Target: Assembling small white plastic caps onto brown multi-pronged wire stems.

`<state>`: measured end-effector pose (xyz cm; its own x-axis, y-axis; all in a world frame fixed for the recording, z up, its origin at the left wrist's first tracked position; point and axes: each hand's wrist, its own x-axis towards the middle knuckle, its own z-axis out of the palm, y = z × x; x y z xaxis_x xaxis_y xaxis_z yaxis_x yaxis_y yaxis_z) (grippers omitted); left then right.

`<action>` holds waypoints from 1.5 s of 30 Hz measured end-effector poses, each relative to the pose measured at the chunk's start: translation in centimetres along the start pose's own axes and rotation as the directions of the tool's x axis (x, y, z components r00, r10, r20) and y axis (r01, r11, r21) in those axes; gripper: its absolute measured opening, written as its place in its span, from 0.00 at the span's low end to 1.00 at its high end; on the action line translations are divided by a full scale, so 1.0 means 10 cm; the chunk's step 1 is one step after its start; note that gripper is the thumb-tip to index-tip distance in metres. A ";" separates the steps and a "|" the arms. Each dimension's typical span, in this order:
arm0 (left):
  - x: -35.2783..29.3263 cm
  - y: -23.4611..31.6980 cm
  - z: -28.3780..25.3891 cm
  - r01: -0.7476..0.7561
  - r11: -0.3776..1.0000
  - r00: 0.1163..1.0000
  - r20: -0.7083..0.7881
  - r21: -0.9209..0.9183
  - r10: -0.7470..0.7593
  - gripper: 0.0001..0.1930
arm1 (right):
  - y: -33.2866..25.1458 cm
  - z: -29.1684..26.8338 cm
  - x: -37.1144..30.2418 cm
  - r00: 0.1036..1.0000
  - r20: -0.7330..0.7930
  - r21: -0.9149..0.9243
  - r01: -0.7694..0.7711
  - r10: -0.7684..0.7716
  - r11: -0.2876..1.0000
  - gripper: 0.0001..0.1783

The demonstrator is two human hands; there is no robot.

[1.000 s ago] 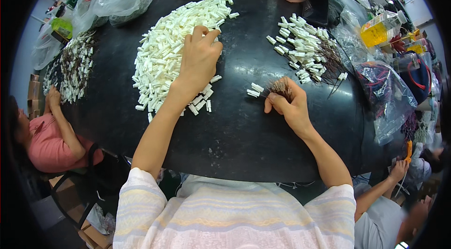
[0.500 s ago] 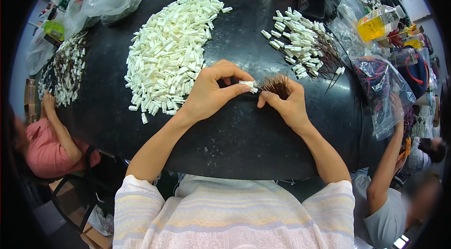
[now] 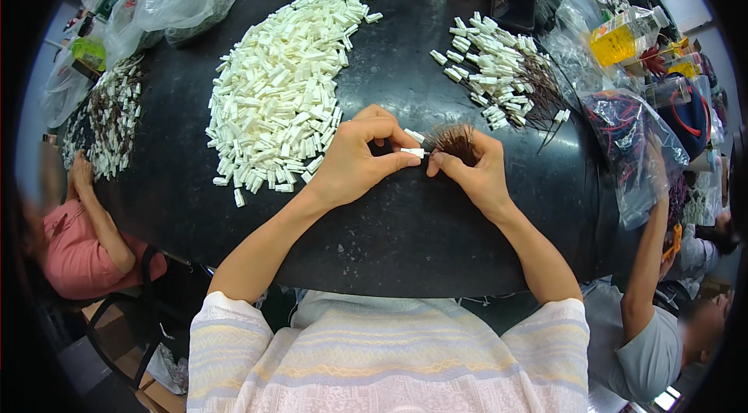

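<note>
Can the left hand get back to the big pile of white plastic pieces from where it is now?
Probably yes. The left hand pinches a small white piece right beside the big white pile, and only bare black table lies between. It would have to let go of that piece first.

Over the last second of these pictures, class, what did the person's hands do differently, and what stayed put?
The left hand left the big heap of white connectors and came back toward the right hand, now pinching one white connector against it. The right hand kept its bundle of brown wires. The heap, the smaller wired pile and the black table stayed as they were.
</note>
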<state>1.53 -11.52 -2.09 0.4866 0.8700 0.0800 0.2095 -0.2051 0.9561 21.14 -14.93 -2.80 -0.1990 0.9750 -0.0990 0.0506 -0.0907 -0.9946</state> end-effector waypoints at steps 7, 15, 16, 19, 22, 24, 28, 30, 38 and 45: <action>-0.01 -0.02 0.01 -0.099 0.994 0.994 -0.046 0.044 0.101 0.07 | 0.00 0.02 0.00 0.999 0.027 0.024 0.027 -0.028 0.999 0.05; -0.01 -0.04 0.05 -0.207 0.969 0.977 -0.018 0.132 0.211 0.07 | 0.05 0.02 -0.02 0.995 0.049 -0.071 0.091 -0.087 0.993 0.03; -0.01 -0.04 0.06 -0.198 0.968 0.980 -0.001 0.154 0.201 0.08 | 0.04 0.03 -0.02 0.995 0.049 -0.071 0.091 -0.088 0.993 0.03; 0.01 -0.03 0.02 -0.180 0.969 0.984 0.018 0.169 0.179 0.09 | 0.03 0.05 -0.01 0.997 0.017 -0.051 0.072 -0.072 0.996 0.02; 0.21 -0.01 -0.26 -0.253 0.939 0.965 -0.013 0.232 0.263 0.10 | 0.02 0.04 0.01 0.999 0.017 0.027 0.051 -0.051 0.998 0.03; 0.44 -0.03 -0.55 -0.347 0.666 0.879 -0.019 0.660 0.477 0.10 | -0.03 0.03 -0.01 0.999 0.013 0.022 0.040 -0.041 0.999 0.03; 0.61 -0.13 -0.76 -0.265 0.371 0.911 0.104 0.890 0.399 0.09 | -0.06 0.01 0.00 0.999 0.033 0.078 -0.017 0.015 0.997 0.04; 0.66 -0.19 -0.74 -0.249 0.324 0.941 0.149 0.912 0.304 0.08 | -0.07 0.01 -0.02 0.998 0.047 0.095 -0.033 0.029 0.995 0.05; 0.46 -0.01 -0.55 -0.390 0.477 0.825 0.068 0.788 0.561 0.03 | -0.07 0.03 0.01 0.999 -0.001 0.063 -0.035 0.035 0.997 0.06; -0.06 0.06 -0.18 0.230 0.898 0.973 0.097 -0.375 -0.209 0.09 | -0.11 0.07 0.00 0.999 -0.015 0.020 -0.037 0.037 0.999 0.05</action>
<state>-0.13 -11.38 -1.11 0.5120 0.8459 -0.1492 -0.0176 0.1840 0.9828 20.40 -15.01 -1.77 -0.1821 0.9739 -0.1354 0.0384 -0.1305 -0.9907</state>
